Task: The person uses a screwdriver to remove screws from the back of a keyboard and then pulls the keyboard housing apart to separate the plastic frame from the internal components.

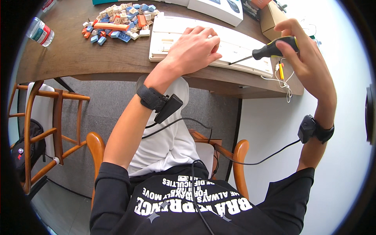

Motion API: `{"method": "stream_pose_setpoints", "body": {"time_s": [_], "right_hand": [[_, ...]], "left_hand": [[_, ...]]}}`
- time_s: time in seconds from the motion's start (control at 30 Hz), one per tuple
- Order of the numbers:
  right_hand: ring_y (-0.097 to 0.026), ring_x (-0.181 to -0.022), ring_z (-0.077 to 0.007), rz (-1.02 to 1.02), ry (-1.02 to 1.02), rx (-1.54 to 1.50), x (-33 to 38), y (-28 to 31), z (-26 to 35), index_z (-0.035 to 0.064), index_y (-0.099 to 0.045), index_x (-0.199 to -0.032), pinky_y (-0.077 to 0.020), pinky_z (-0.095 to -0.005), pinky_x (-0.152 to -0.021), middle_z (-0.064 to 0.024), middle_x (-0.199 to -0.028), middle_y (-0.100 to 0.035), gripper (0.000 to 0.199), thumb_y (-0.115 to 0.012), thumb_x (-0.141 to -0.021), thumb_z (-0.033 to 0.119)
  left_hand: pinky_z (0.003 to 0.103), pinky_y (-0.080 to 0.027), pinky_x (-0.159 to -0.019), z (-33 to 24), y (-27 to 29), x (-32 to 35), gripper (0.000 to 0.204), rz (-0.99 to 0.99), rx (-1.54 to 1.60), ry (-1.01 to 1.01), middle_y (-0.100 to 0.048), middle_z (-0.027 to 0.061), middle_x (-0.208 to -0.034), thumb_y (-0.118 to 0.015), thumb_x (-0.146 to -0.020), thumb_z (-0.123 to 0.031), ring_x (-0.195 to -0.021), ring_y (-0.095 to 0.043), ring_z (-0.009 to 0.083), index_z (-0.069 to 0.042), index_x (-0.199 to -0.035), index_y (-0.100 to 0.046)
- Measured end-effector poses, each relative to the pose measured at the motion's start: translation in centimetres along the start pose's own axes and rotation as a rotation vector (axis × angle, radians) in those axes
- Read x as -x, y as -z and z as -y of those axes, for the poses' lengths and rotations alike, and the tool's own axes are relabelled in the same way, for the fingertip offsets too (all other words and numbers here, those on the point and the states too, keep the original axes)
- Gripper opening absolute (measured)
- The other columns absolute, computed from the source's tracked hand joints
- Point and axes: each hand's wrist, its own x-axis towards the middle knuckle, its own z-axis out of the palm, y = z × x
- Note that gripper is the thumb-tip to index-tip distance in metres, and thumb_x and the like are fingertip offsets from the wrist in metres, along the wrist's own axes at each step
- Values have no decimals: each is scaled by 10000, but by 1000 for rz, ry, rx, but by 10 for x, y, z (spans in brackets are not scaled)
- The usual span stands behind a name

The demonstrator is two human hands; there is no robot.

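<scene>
The right hand's fingers wrap a screwdriver, thumb and fingertips closed around its black handle. The blade points down and leftward to the front margin of a long white keyboard case; whether the tip touches it, I cannot tell. The left hand lies over the case's middle, fingers curled and bunched together; whether they pinch anything is hidden. The right hand is raised above the case's right end.

The case lies flat along the front edge of the brown desk. At its right end, near the desk's front right corner, are a thin white cable and a narrow yellow piece. Left of the case, toward the desk's back edge, spreads a heap of blue, orange and cream keycaps. A clear bottle is by the left edge. Along the back edge sits a white box, with a brown carton toward the right edge.
</scene>
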Motion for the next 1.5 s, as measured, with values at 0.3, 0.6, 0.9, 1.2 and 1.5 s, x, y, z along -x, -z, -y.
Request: {"method": "stream_pose_setpoints", "body": {"time_s": [0.3, 0.6, 0.9, 1.2, 1.5], "right_hand": [[-653, -781, -229, -39, -36, -14, -6, 1, 4, 53, -541, -1043, -515, -347, -739, -138, -845, -641, 330, -515, -1031, 382], [-659, -916, -261, -129, 204, -134, 5, -2, 2, 92, -534, -1165, -515, -326, -819, -156, -962, -627, 298, -467, -1054, 361], [-589, -764, -166, -16, -99, 44, -1, 6, 6, 48, -575, -970, -449, -344, -654, -96, -801, -616, 360, -563, -1005, 407], [-640, -914, -243, -32, 57, -33, 5, 4, 2, 65, -547, -1123, -518, -333, -849, -114, -915, -646, 395, -642, -942, 404], [-621, -992, -227, 52, 79, -146, 5, 9, 2, 52, -537, -1142, -527, -328, -821, -142, -985, -621, 404, -654, -935, 379]], "left_hand": [[424, -407, -1035, 0, -1, 0, 260, -3, -4, -3, -624, 89, -1212, -673, -919, -309, -1170, -558, 289, -53, -892, -636], [420, -404, -1037, 0, 1, 0, 261, 12, -14, 10, -625, 87, -1209, -676, -916, -314, -1174, -556, 290, -56, -902, -643], [424, -401, -1038, 0, -1, 0, 262, 1, 6, 11, -630, 95, -1209, -677, -911, -311, -1175, -556, 291, -52, -892, -642], [423, -396, -1046, 0, 1, 0, 252, 7, 19, 18, -638, 95, -1217, -678, -909, -304, -1182, -559, 291, -55, -893, -645], [420, -404, -1030, 0, -3, 2, 257, -14, 7, 25, -640, 73, -1186, -687, -904, -323, -1146, -574, 282, -70, -874, -651]]}}
